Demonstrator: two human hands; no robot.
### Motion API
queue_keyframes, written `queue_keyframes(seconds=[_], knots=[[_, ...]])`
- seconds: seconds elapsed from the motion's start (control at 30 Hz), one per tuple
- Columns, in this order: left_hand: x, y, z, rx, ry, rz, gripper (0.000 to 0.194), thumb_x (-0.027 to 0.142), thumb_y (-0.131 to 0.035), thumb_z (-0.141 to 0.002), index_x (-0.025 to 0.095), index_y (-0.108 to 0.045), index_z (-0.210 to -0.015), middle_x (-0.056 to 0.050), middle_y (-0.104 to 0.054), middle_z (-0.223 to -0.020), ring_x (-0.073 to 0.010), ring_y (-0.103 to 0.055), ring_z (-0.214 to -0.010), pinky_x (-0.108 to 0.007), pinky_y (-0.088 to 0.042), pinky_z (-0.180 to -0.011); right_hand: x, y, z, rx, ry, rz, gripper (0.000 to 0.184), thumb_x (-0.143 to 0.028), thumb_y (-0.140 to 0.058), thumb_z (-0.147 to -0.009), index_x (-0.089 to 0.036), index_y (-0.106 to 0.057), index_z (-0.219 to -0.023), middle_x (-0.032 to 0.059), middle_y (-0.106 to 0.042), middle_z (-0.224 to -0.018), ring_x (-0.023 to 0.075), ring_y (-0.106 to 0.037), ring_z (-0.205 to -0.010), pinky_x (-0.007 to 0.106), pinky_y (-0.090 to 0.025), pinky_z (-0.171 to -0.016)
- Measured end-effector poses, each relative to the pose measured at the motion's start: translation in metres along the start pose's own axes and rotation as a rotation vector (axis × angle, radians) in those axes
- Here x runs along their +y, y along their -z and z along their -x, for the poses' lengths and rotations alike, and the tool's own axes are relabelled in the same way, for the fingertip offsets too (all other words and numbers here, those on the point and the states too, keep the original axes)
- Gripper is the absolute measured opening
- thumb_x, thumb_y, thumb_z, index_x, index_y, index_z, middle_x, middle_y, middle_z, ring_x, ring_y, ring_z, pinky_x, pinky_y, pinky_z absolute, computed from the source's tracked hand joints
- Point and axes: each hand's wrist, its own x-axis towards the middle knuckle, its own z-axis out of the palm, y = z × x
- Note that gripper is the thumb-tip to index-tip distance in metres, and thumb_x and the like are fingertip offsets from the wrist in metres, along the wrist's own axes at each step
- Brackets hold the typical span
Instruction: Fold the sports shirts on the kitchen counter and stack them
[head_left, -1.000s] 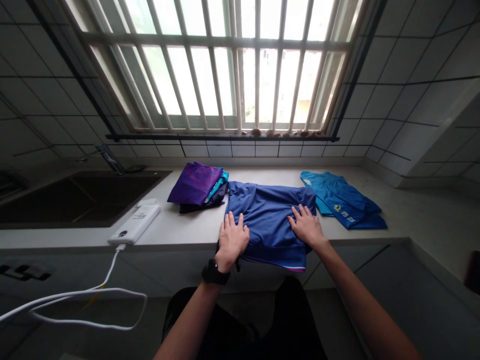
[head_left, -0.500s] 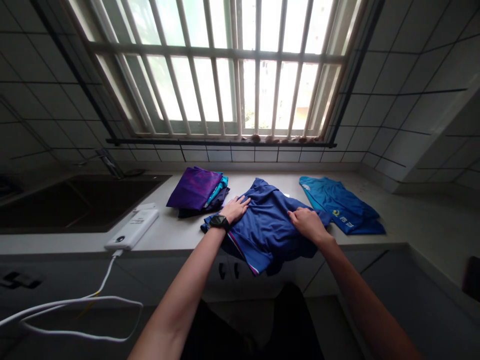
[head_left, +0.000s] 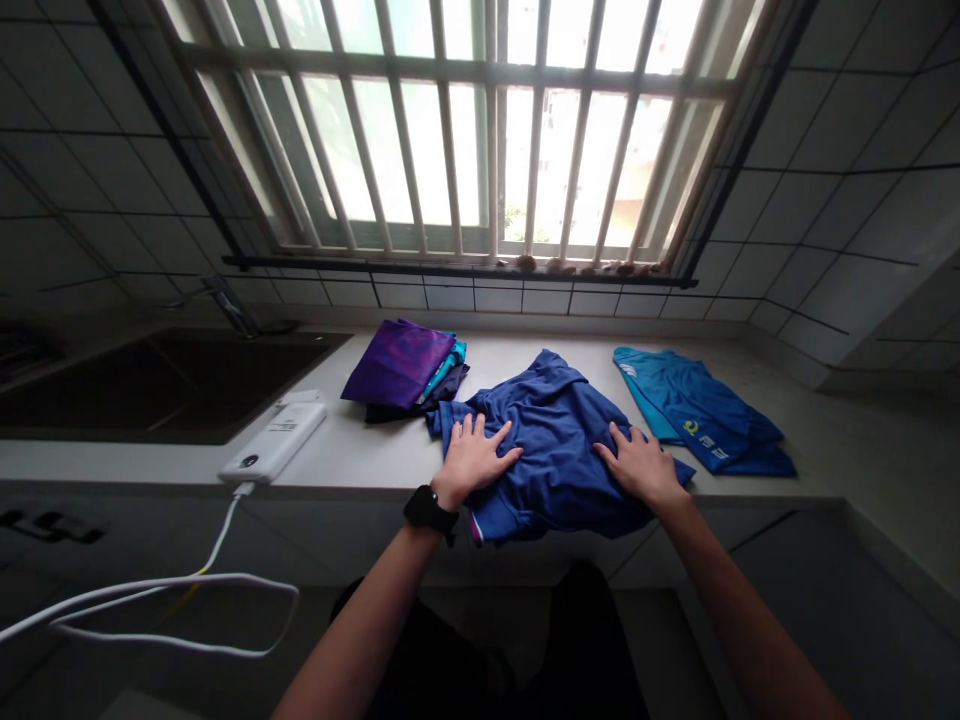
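Note:
A dark blue shirt (head_left: 559,440) lies rumpled and turned at an angle on the pale counter (head_left: 375,455), its lower edge hanging over the front. My left hand (head_left: 474,458), with a black watch on the wrist, rests flat on the shirt's left part, fingers spread. My right hand (head_left: 641,464) lies flat on its right part, fingers spread too. Neither hand grips the cloth.
A folded stack with a purple garment (head_left: 397,365) on top sits left of the shirt. A lighter blue garment (head_left: 697,410) lies to the right. A white power bank (head_left: 274,455) with a trailing white cable (head_left: 172,590) sits near the dark sink (head_left: 150,385). A barred window (head_left: 480,130) faces me.
The shirt has been turned on the counter and now lies askew. My left hand reached over its far side, then came back. Both hands again lie flat on it.

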Motion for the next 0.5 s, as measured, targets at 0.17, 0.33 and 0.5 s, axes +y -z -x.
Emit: queue_keyframes(seconds=[0.17,0.33,0.5], knots=[[-0.009,-0.003,-0.024,-0.031,-0.204,0.037,0.069,0.071,-0.037,-0.099,0.040,-0.039,-0.161,-0.008,-0.028,-0.173,-0.0383,-0.018,-0.161,-0.058,-0.015,-0.128,-0.002,0.041,-0.011,-0.004,0.105,0.014,0.059,-0.053,-0.029,-0.108,-0.020,-0.074,-0.129,0.0188,-0.058,-0.149,0.0387,-0.055,-0.134,0.055,-0.045,-0.109],[-0.013,0.002,-0.063,-0.053,-0.203,0.013,0.065,0.067,-0.032,-0.103,0.040,-0.037,-0.162,-0.006,-0.023,-0.175,-0.0367,-0.016,-0.162,-0.059,-0.016,-0.128,-0.029,0.035,-0.060,-0.084,0.169,-0.098,0.067,-0.053,-0.042,-0.105,-0.030,-0.029,-0.167,0.0126,-0.013,-0.177,0.0407,-0.018,-0.160,0.062,-0.037,-0.117],[-0.025,0.007,-0.100,-0.023,-0.160,-0.035,0.059,0.055,-0.031,-0.106,0.036,-0.037,-0.163,-0.007,-0.024,-0.175,-0.0345,-0.019,-0.161,-0.056,-0.019,-0.128,-0.034,0.008,-0.104,-0.211,0.148,-0.119,0.064,-0.055,-0.022,-0.107,-0.038,-0.014,-0.169,0.0023,0.002,-0.178,0.0404,0.004,-0.162,0.077,-0.024,-0.116]])
